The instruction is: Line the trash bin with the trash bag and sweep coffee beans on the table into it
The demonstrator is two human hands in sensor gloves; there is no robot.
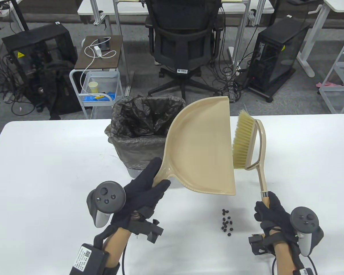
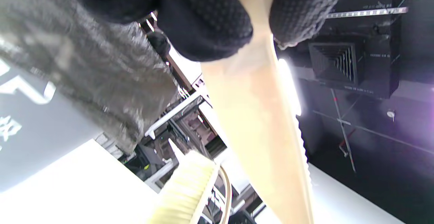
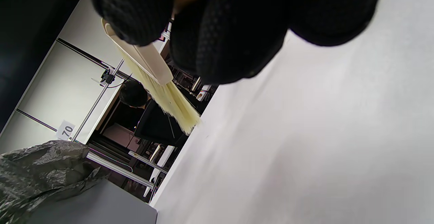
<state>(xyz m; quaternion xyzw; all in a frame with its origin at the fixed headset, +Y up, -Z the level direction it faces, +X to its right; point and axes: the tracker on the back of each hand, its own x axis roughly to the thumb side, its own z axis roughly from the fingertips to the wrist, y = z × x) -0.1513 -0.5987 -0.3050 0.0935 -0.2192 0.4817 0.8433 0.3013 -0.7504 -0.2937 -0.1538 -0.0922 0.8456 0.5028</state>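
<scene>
Both handles (image 1: 163,178) inside curled fingers (image 1: 149,174)

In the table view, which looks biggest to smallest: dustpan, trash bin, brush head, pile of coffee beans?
1. dustpan, though held up nearer the camera
2. trash bin, partly hidden behind it
3. brush head
4. coffee beans
</scene>
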